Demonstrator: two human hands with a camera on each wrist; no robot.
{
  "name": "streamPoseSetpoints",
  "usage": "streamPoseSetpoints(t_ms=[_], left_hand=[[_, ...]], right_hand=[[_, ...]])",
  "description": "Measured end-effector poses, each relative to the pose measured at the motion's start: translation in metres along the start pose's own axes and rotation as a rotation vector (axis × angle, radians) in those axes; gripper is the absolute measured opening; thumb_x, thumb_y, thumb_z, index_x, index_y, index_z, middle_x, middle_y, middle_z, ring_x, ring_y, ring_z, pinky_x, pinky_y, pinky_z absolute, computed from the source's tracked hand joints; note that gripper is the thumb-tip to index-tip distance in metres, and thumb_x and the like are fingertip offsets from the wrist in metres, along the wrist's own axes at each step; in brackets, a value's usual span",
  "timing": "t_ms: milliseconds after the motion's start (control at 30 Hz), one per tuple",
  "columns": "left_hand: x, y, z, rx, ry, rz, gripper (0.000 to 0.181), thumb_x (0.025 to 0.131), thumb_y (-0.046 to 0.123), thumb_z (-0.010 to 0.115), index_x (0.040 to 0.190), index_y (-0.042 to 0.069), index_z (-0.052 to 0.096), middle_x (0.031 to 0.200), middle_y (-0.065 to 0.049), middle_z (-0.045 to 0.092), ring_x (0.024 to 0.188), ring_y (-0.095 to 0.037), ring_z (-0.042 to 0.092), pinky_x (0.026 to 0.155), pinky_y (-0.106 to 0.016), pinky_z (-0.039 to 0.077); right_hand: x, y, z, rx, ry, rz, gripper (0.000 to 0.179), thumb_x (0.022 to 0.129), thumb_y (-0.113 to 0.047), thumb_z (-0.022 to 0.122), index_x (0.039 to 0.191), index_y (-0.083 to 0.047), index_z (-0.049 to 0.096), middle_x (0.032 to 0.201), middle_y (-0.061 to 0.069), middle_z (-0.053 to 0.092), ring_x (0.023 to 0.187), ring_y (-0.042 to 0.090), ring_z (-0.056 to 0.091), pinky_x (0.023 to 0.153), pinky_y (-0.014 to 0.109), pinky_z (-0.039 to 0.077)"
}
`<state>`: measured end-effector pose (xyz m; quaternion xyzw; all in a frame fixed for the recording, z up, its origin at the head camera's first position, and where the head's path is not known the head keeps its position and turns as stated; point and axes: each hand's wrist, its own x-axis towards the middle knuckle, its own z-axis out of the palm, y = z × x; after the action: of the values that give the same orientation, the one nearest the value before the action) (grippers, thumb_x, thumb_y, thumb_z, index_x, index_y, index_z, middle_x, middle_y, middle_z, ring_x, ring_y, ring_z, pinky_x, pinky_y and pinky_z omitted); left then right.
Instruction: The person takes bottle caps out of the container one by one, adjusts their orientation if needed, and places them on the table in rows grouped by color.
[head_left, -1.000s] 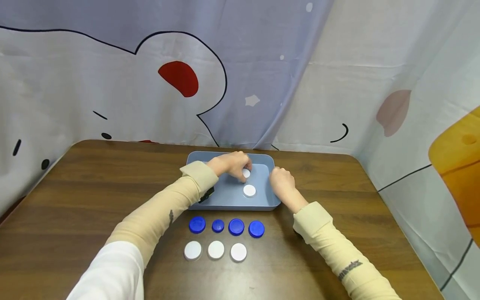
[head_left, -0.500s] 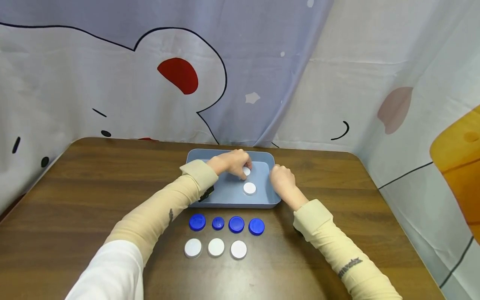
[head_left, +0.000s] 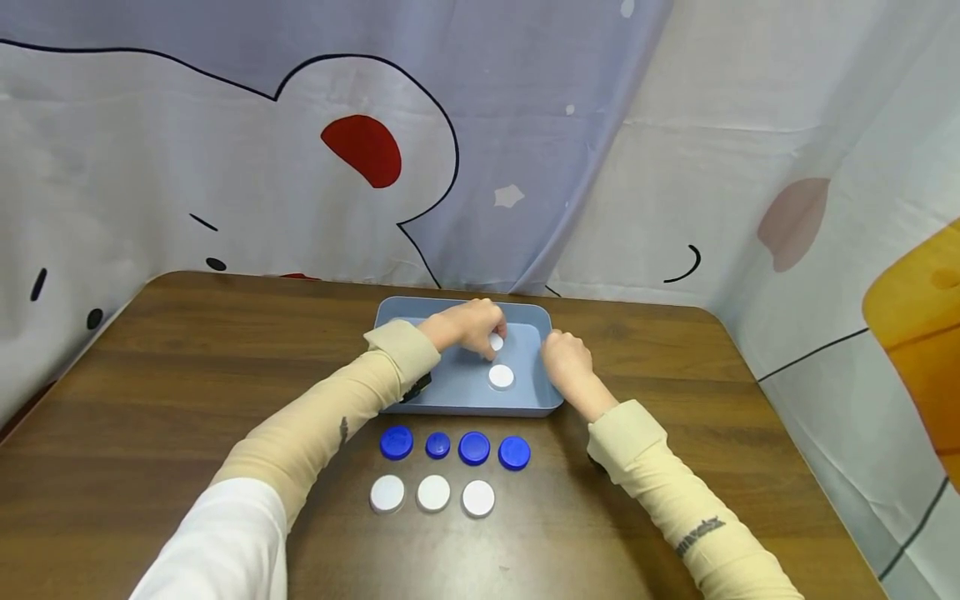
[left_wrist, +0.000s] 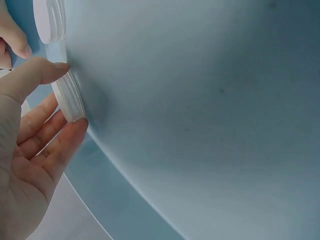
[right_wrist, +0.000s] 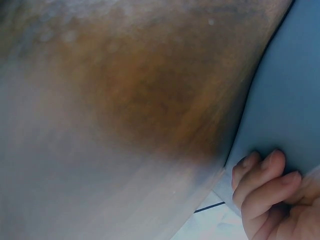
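Observation:
My left hand [head_left: 476, 327] reaches into the grey-blue tray [head_left: 465, 407] and pinches a white cap [head_left: 496, 342] between thumb and fingers. In the left wrist view this cap [left_wrist: 72, 100] stands tilted, its ridged side showing, close over the tray floor. A second white cap [head_left: 501, 377] lies flat in the tray, nearer the front. At the tray's right rim, my right hand [head_left: 566, 362] grips the edge. The right wrist view shows its curled fingers [right_wrist: 265, 182] against the outer wall; part of that hand is out of view.
Before the tray, a row of several blue caps [head_left: 474, 448] lies on the wooden table [head_left: 225, 358]. Nearer me is a row of three white caps [head_left: 433, 494]. A patterned curtain [head_left: 517, 150] hangs behind the table and along its right side.
The hands and caps hold their places. Only the head view has shifted slightly.

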<state>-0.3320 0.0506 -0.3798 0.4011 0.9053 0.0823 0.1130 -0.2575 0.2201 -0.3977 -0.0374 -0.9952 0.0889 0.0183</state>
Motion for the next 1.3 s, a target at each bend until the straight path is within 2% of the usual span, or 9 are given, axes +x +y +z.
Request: streamPoseSetpoints(t_ms=[233,733,1000,1300], left_hand=[[-0.006,0.003,-0.006,0.017,0.014,-0.014,0.038,0.075,0.024,0.079,0.108,0.007,0.071,0.106,-0.005,0.069,0.091,-0.016,0.062,0.081,-0.028,0.052],[-0.022,0.015,-0.021,0.081,0.086,0.011,0.041,0.074,0.025,0.078,0.109,0.005,0.071,0.109,-0.007,0.070,0.097,-0.020,0.064,0.084,-0.030,0.053],[-0.035,0.027,-0.026,0.118,0.141,0.021,0.041,0.072,0.025,0.080,0.108,0.006,0.071,0.108,-0.007,0.070,0.099,-0.021,0.063,0.084,-0.031,0.052],[-0.052,0.047,-0.029,0.092,0.199,0.033,0.039,0.071,0.025,0.080,0.104,0.005,0.072,0.104,-0.009,0.070,0.097,-0.022,0.064,0.082,-0.032,0.052]], right_hand=[[0.000,-0.002,0.001,-0.002,0.000,-0.007,0.029,0.097,-0.015,0.045,0.096,0.010,0.061,0.098,0.029,0.067,0.093,0.044,0.066,0.075,0.052,0.055],[0.000,-0.003,0.001,0.008,-0.001,-0.014,0.030,0.097,-0.014,0.043,0.096,0.010,0.061,0.099,0.030,0.067,0.094,0.045,0.066,0.076,0.053,0.054],[0.000,-0.001,0.000,-0.003,-0.005,-0.017,0.030,0.097,-0.014,0.044,0.097,0.011,0.061,0.099,0.030,0.067,0.094,0.045,0.066,0.075,0.053,0.054],[0.000,0.000,0.001,0.000,0.005,-0.021,0.030,0.097,-0.015,0.045,0.096,0.011,0.061,0.098,0.030,0.067,0.093,0.046,0.066,0.074,0.053,0.055]])
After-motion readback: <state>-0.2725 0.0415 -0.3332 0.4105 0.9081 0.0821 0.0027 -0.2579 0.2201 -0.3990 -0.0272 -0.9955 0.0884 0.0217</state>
